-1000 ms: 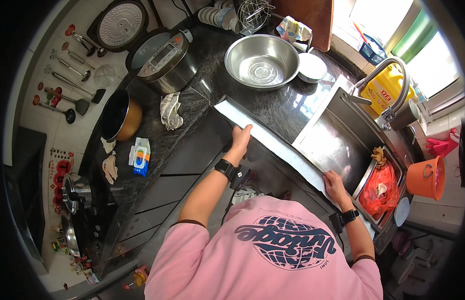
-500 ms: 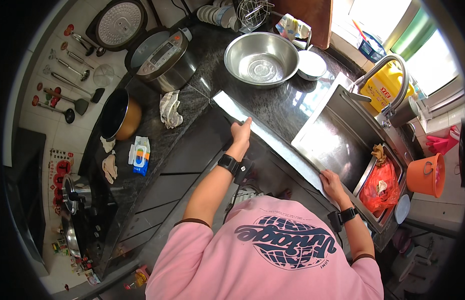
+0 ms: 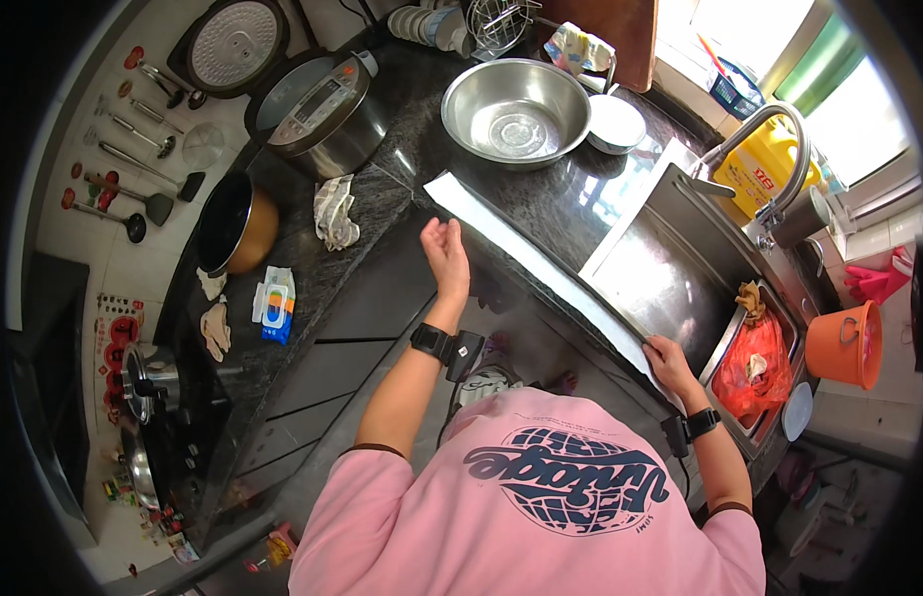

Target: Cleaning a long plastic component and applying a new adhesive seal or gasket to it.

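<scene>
A long white strip [image 3: 526, 248] lies along the front edge of the dark stone counter, from the corner to beside the sink. My left hand [image 3: 444, 258] is raised off the strip, just in front of its left end, with the fingers loosely stretched up and nothing in them. Farther right, my right hand [image 3: 670, 364] closes over the strip near its right end, beside the sink's front edge; its thumb's underside is hidden. Behind the strip stands a wide steel basin [image 3: 516, 114], next to a white bowl [image 3: 616, 125].
A steel sink [image 3: 670, 268] with a curved tap and a red plastic bag [image 3: 754, 368] is at right, beside an orange bucket [image 3: 844, 346]. A rice cooker [image 3: 327, 119], cloth [image 3: 335, 214], inner pot [image 3: 238, 226] and pack of wipes [image 3: 275, 306] stand at left.
My left hand has come off the strip and moved left and toward me, its fingers now pointing up. My right hand has shifted slightly right and stays on the strip.
</scene>
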{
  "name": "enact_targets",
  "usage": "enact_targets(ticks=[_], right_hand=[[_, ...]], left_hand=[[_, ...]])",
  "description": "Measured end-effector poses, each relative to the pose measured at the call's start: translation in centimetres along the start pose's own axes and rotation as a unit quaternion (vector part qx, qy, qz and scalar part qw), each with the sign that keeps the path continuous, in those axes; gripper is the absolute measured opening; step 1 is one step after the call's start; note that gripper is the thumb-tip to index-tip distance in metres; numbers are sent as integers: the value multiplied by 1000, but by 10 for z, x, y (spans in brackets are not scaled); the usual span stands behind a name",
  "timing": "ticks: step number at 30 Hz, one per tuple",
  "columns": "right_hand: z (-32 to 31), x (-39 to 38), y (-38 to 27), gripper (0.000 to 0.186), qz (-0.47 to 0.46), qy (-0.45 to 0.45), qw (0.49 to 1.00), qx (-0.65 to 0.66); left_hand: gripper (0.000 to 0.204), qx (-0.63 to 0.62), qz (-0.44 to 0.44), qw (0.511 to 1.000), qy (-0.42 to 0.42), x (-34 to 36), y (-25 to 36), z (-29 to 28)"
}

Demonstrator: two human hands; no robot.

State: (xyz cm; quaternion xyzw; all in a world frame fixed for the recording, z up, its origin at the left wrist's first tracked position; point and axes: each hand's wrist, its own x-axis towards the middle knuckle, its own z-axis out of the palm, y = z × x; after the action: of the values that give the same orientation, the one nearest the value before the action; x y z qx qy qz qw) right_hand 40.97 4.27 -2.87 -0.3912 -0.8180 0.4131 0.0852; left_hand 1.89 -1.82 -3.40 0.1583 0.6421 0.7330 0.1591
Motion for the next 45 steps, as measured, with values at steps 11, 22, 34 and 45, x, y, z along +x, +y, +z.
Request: enact_targets(ticks=[11,22,34,45], right_hand=[[3,-4,7,12,-47,25,999,-10],[-6,-15,-2,13,-10,-13,1000,-26],[-5,-14,-1,13,-9,-5,1000,-23],[-3,-1,0,14,-23,-19,999,-34]], left_hand=[[58,201,39,975,87,56,-17,-25],[12,362,124,905,-183,79,15,-32],[14,380,258,876,-145,85,-19,-35],[46,379,443,674,-453,28,43,22]])
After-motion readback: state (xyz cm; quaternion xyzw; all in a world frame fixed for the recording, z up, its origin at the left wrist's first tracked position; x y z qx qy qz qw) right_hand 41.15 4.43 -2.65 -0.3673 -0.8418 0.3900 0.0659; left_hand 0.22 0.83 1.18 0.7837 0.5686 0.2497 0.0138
